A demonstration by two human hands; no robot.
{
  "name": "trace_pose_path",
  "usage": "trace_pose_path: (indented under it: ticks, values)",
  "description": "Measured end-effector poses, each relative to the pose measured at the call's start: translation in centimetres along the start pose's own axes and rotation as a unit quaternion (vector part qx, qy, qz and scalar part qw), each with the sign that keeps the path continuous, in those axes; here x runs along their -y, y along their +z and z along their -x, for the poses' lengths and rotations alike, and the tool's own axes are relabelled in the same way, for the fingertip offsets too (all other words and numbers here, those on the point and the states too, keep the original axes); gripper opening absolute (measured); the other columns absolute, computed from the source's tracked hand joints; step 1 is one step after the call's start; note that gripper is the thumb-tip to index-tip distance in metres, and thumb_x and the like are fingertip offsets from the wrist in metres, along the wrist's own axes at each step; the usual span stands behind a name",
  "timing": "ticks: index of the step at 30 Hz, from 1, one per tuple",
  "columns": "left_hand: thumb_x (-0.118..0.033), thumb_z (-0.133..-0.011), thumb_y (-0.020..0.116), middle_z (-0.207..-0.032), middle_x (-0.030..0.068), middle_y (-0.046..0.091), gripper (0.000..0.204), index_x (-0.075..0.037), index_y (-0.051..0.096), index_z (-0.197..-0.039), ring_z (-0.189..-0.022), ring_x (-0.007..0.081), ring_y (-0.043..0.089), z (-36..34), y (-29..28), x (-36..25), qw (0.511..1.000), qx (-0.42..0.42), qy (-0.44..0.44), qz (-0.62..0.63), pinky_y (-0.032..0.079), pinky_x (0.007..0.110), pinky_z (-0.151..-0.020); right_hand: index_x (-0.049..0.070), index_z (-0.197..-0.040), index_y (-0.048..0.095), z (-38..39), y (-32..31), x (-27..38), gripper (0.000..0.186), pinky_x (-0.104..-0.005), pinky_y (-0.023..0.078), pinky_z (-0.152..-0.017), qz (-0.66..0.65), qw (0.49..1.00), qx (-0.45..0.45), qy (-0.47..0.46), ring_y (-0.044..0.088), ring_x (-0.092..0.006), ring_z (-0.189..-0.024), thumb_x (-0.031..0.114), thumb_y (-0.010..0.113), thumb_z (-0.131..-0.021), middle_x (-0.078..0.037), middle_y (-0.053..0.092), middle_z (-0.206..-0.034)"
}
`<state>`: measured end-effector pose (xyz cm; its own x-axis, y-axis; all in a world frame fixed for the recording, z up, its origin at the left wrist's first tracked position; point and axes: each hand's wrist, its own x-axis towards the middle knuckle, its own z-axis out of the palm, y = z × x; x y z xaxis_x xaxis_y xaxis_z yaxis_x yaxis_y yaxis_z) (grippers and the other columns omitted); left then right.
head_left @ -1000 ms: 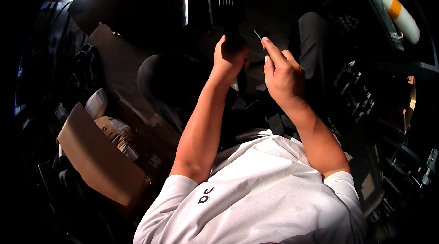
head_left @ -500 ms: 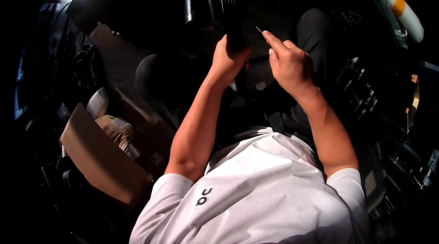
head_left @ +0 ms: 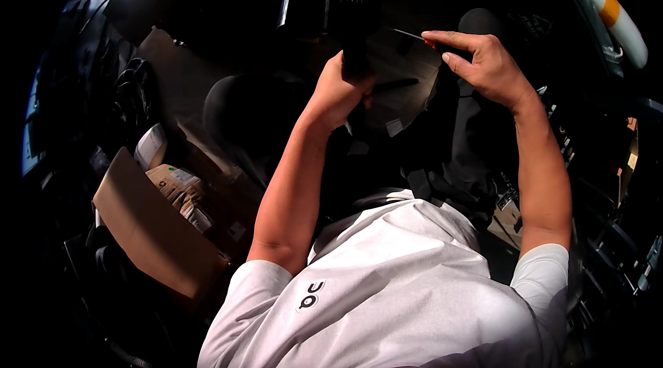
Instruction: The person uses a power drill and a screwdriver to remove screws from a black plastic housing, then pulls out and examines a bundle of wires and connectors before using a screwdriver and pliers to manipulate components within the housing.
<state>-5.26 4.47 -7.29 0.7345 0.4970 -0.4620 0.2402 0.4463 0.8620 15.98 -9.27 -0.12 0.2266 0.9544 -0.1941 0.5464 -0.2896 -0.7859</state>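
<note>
- Left hand (head_left: 340, 94): fingers wrapped round the near end of a black slotted part (head_left: 351, 5); it extends to the far side, outline lost in shadow.
- Right hand (head_left: 483, 68): thumb and fingers pinching a thin-shafted tool (head_left: 409, 34), red at the grip; its tip points left toward the slotted part, apart from it.
- Open room between the hands, over brownish floor (head_left: 387, 107); a black strip (head_left: 402, 83) juts right beside the left hand, cannot tell if joined to the held part.
- Dark-trousered knees edge the space left and right; white shirt (head_left: 407, 285) on the near side.
- Left, near: open cardboard box (head_left: 148, 226), flap raised, brown package (head_left: 169, 179) and crumpled wrapping inside; rounded white item (head_left: 150, 147) at its far edge.
- Far right: smooth white cylindrical item (head_left: 625, 36), orange band.
- Right: cardboard edge (head_left: 632, 150), partly shadowed.
</note>
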Motion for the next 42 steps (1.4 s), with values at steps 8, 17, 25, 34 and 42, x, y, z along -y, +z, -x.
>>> trace_pose_path:
  ticks: [8, 17, 25, 34, 42]
  values:
    - [0.001, -0.082, 0.059, -0.071, 0.0043, 0.054, 0.012, -0.003, 0.054, -0.092, -0.060, 0.0158, 0.054, -0.8, 0.9, 0.3, 0.998, -0.055, 0.022, 0.013, 0.048, 0.030, -0.054, 0.007, -0.135, 0.059, 2.3, 10.5, 3.5, 0.049, -0.0350, 0.055, -0.087, 0.076, 0.971, -0.219, 0.051, 0.069, -0.0304, -0.101, -0.004, 0.060, -0.087, -0.015, 0.070, -0.112]
    - [0.002, -0.085, 0.058, -0.071, 0.0062, 0.059, 0.007, -0.001, 0.056, -0.092, -0.059, 0.0153, 0.057, -0.8, 1.5, -0.4, 0.998, -0.048, 0.039, -0.016, 0.047, 0.029, -0.054, 0.013, -0.140, 0.054, 0.8, 14.9, 3.8, 0.066, -0.0419, 0.057, -0.079, 0.157, 0.952, -0.235, 0.119, 0.068, -0.0376, -0.092, -0.009, 0.057, -0.079, -0.016, 0.069, -0.109]
    - [0.003, -0.082, 0.057, -0.069, 0.0052, 0.055, 0.009, -0.001, 0.054, -0.090, -0.058, 0.0157, 0.054, 0.2, 0.6, -0.2, 0.999, -0.030, 0.016, -0.012, 0.047, 0.031, -0.054, 0.010, -0.135, 0.060, 0.1, 8.1, 1.3, 0.046, -0.0349, 0.056, -0.079, 0.116, 0.984, -0.132, 0.006, 0.069, -0.0277, -0.083, 0.004, 0.058, -0.090, -0.016, 0.071, -0.105]
    - [0.004, -0.082, 0.059, -0.068, 0.0044, 0.056, 0.012, -0.001, 0.054, -0.091, -0.057, 0.0141, 0.055, 0.7, 0.2, 0.3, 1.000, 0.010, 0.011, 0.009, 0.048, 0.029, -0.055, 0.010, -0.128, 0.067, -2.1, -1.7, 0.2, 0.048, -0.0233, 0.054, -0.071, -0.022, 0.996, 0.080, 0.040, 0.059, -0.0061, -0.067, 0.003, 0.056, -0.082, -0.009, 0.071, -0.111]
    - [0.005, -0.081, 0.059, -0.069, 0.0030, 0.053, 0.012, -0.003, 0.054, -0.089, -0.060, 0.0142, 0.052, 0.4, 0.5, 0.0, 1.000, 0.006, 0.007, -0.001, 0.046, 0.030, -0.054, 0.010, -0.133, 0.063, 0.6, 1.9, 1.1, 0.046, -0.0298, 0.054, -0.088, 0.070, 0.997, -0.009, 0.041, 0.070, -0.0164, -0.089, 0.005, 0.058, -0.088, -0.012, 0.072, -0.112]
